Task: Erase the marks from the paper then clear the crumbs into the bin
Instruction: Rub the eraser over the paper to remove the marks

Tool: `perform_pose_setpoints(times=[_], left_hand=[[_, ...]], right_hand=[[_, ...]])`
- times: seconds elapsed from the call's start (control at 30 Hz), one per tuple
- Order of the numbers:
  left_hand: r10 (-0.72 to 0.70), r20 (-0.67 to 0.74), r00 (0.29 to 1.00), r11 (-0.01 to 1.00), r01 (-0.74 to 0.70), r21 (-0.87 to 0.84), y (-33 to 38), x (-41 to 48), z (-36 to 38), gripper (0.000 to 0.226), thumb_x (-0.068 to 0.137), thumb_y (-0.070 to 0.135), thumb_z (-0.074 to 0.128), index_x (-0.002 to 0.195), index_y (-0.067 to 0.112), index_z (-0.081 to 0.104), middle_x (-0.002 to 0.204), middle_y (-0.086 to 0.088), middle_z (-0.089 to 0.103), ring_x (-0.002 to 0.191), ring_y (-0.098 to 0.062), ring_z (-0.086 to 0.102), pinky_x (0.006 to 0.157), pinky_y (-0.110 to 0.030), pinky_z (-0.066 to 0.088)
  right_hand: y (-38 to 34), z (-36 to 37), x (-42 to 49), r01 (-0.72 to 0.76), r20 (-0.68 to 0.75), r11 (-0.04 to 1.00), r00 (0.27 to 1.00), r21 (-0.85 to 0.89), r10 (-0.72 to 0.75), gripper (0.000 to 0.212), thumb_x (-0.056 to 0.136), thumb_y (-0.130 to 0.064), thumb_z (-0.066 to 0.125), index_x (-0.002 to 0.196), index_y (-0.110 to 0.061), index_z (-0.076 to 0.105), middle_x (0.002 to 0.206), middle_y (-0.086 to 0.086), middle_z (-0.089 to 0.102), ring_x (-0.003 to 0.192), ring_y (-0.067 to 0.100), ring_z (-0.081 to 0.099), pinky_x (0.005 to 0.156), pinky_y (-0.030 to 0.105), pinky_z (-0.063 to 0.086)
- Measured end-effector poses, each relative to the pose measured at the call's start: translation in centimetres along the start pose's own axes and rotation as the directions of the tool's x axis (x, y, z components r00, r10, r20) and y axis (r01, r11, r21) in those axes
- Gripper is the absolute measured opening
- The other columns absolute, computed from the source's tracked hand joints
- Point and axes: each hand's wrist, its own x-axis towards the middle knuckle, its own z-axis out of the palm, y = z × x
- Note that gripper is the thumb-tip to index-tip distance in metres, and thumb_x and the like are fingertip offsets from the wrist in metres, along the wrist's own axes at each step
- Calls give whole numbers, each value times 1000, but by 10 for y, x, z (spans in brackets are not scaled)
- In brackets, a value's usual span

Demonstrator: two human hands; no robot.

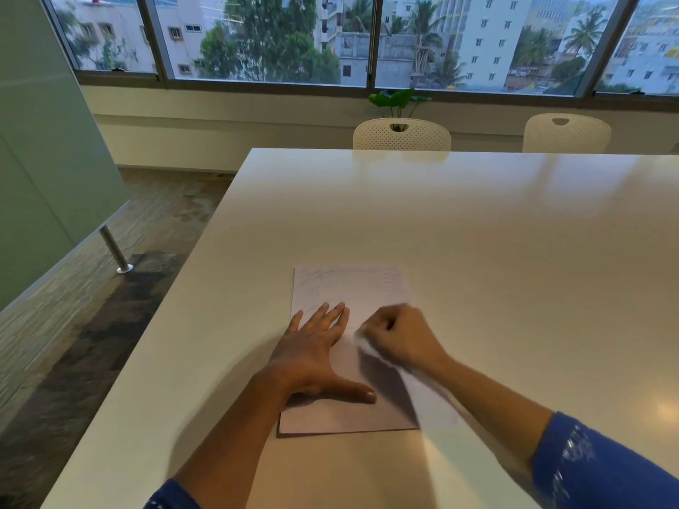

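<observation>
Now the thin white paper sheet (pixel 349 288), faintly pencil-greyed, lies flat near the front of our glossy white table (pixel 477 233). Our left hand (pixel 312 354), fingers straight, presses it down; our right hand (pixel 397 339), blurred, is clenched on what seems a small white eraser (pixel 362 341). Light and limp, the sheet would crease easily, so we judge pinning it close beside the rubbing wisest

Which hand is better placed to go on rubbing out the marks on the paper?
Right. The right hand is curled, apparently round a whitish eraser, on the paper; the left hand lies flat, pinning the sheet.
</observation>
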Motion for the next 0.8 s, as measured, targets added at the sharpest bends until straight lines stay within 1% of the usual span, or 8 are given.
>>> perform_pose_setpoints(times=[0.07, 0.17, 0.33, 0.4, 0.57, 0.63, 0.7, 0.8], left_hand=[[-11, 5, 1000, 1000, 11, 0, 0, -1, 1, 139, 53, 98, 53, 156, 33, -14, 161, 18, -22, 148, -6, -23, 123, -44, -12], [-12, 7, 1000, 1000, 12, -9, 1, -2, 0, 139, 51, 99, 51, 156, 34, -14, 161, 18, -22, 149, -7, -23, 123, -47, -10], [-1, -1, 1000, 1000, 1, 22, -1, 2, 0, 129, 65, 86, 61, 157, 32, -12, 162, 16, -22, 149, -8, -23, 122, -43, -13], [-1, -2, 1000, 1000, 1, 23, -1, 2, 0, 127, 68, 81, 64, 157, 33, -13, 161, 16, -23, 148, -8, -24, 122, -44, -12], [-7, 13, 1000, 1000, 7, -2, 0, -2, -1, 141, 51, 100, 49, 157, 32, -14, 162, 17, -22, 148, -7, -24, 123, -46, -10], [-11, 16, 1000, 1000, 11, -1, 1, -2, -1, 140, 51, 100, 49, 156, 33, -14, 162, 17, -22, 149, -8, -23, 123, -48, -9], [-8, 12, 1000, 1000, 8, -5, 2, -2, -1, 139, 52, 99, 50, 156, 33, -14, 161, 17, -22, 148, -8, -23, 123, -47, -10], [-2, 4, 1000, 1000, 2, 6, 1, 0, -1, 133, 62, 90, 60, 157, 32, -13, 161, 17, -23, 148, -7, -23, 122, -44, -13]], right_hand=[[9, -16, 22, -115, -149, 992, 981, 55, 122, 10, 83, -18, 71, 76, -12, 75, 72, 0, 73, 62, 14, 68, 56, 25, 56], [11, -15, 31, -147, -201, 985, 966, 86, 161, 10, 81, -14, 71, 73, -11, 74, 69, 2, 73, 65, 22, 71, 54, 27, 57], [-12, 21, -18, 52, 201, 996, 977, 72, -65, 7, 82, -19, 73, 82, -13, 76, 75, -2, 72, 67, 5, 67, 61, 17, 52], [-8, 20, -20, 68, 246, 997, 967, 25, -72, 8, 83, -25, 73, 82, -17, 75, 77, -3, 72, 70, 6, 67, 64, 18, 52], [16, -26, 20, -119, -213, 990, 968, 69, 132, 13, 86, -15, 71, 75, -9, 72, 65, 1, 70, 51, 5, 61, 48, 13, 45], [18, -31, 24, -129, -261, 988, 954, 82, 146, 14, 86, -11, 70, 73, -5, 72, 64, 4, 70, 50, 8, 61, 48, 15, 46], [8, -16, 11, -131, -179, 987, 973, 94, 146, 10, 84, -11, 68, 74, -9, 72, 72, 2, 72, 63, 10, 65, 56, 20, 49], [-9, 10, -18, 0, 140, 993, 990, 121, -17, 10, 82, -15, 73, 73, -18, 73, 74, -4, 71, 68, 5, 66, 61, 20, 49]])
